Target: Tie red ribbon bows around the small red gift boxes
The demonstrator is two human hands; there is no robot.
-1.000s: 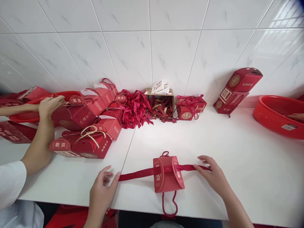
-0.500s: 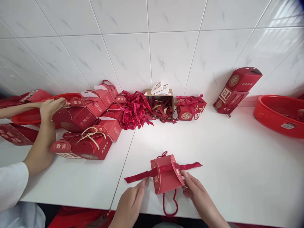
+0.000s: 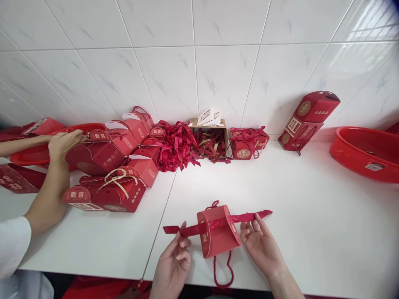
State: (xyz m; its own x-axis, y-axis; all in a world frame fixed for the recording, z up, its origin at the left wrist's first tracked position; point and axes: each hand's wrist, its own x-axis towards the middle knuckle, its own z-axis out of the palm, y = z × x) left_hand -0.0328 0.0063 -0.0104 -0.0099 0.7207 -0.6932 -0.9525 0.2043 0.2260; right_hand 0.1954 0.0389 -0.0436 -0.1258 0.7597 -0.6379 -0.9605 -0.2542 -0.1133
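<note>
A small red gift box (image 3: 220, 232) stands on the white table in front of me, with one cord loop at its back and another hanging toward me. A dark red ribbon (image 3: 246, 218) passes through the box and sticks out on both sides. My left hand (image 3: 172, 261) pinches the ribbon's left end between thumb and finger. On the other side, my right hand (image 3: 263, 249) has its fingertips on the right end, palm turned up, and grips it near the tip. The box itself is not held by either hand.
A heap of red ribbons (image 3: 177, 145) and a cardboard box (image 3: 224, 141) of cords sit by the wall. Finished-looking red boxes (image 3: 249, 143) and stacked ones (image 3: 304, 120) stand nearby. A red basin (image 3: 364, 160) is right. At left, another person's hand (image 3: 64, 145) reaches among red boxes.
Both hands have moved from the sides of the box out to the ribbon ends and taken hold of them. The ribbon is now lifted and drawn straighter.
</note>
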